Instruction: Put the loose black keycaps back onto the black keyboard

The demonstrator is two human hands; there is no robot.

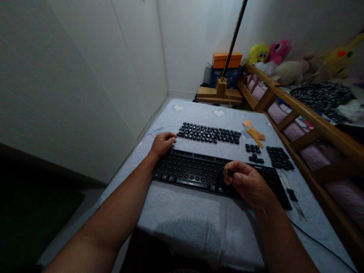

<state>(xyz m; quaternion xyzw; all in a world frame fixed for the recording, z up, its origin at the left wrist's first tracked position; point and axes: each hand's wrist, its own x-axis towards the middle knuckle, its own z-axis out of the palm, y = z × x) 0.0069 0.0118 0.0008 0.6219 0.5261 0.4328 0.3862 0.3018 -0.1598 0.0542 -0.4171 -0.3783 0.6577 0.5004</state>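
A black keyboard (193, 170) lies across the cloth-covered table, most of its keycaps off and only part of the bottom row, with the space bar, still on. My right hand (244, 180) is over its right half, fingers pinched on a small black keycap (230, 173). At the keyboard's upper left corner rests my left hand (164, 144), its fingers curled together; whatever they might hold is hidden. Loose black keycaps (210, 133) stand in rows behind the keyboard. Smaller groups of keycaps (280, 157) sit at the right.
An orange cloth (254, 131) with a yellow-handled brush (256, 137) lies at the back right. Thin metal tools (292, 195) are right of the keyboard, near its cable (318, 239). A wooden bed rail (307, 113) borders the table's right side; a white wall (113, 68) borders the left.
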